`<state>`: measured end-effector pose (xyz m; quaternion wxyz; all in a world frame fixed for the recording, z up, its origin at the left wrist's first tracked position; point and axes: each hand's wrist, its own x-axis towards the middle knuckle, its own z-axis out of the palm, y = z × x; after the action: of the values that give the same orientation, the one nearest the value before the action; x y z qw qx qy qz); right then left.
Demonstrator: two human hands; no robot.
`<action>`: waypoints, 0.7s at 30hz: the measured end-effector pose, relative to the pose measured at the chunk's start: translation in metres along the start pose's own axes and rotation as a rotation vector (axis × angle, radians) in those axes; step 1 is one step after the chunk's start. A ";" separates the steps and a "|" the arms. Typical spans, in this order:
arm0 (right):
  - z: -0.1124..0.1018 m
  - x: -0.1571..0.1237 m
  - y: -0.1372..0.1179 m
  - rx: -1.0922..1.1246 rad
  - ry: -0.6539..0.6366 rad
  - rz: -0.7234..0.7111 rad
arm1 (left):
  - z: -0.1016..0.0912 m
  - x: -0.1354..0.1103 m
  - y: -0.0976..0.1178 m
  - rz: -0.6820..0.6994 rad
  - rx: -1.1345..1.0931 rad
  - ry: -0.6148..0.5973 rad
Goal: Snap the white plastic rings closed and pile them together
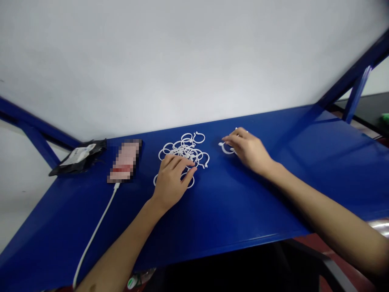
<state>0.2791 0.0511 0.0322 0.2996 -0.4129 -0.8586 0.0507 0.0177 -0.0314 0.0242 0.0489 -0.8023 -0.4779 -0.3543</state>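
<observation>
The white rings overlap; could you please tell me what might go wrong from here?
The heaped white rings overlap, so moving the left hand could drag several along. A ring partly hidden by the right hand might be knocked aside. The cable runs near the left forearm, so a snag could tug the attached device.

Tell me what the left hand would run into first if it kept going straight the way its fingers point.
The pile of white rings, directly ahead of the left hand. Its fingertips may already touch some; depth is hard to judge here.
</observation>
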 end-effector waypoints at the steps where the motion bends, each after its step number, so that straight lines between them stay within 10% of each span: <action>1: -0.003 0.003 0.014 -0.108 0.047 0.052 | 0.000 0.000 -0.001 -0.014 0.012 -0.018; 6: -0.009 0.009 0.041 -0.432 0.186 0.118 | 0.000 -0.001 -0.005 -0.042 0.039 -0.055; 14: 0.026 -0.002 -0.027 0.162 -0.148 -0.153 | 0.005 -0.003 -0.004 -0.026 0.046 -0.119; 21: 0.038 -0.002 -0.026 0.439 -0.128 0.039 | 0.008 -0.006 -0.006 -0.030 0.073 -0.187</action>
<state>0.2411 0.0393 0.0087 0.3260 -0.3504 -0.8361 0.2679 0.0151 -0.0290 0.0131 0.0279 -0.8222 -0.5050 -0.2610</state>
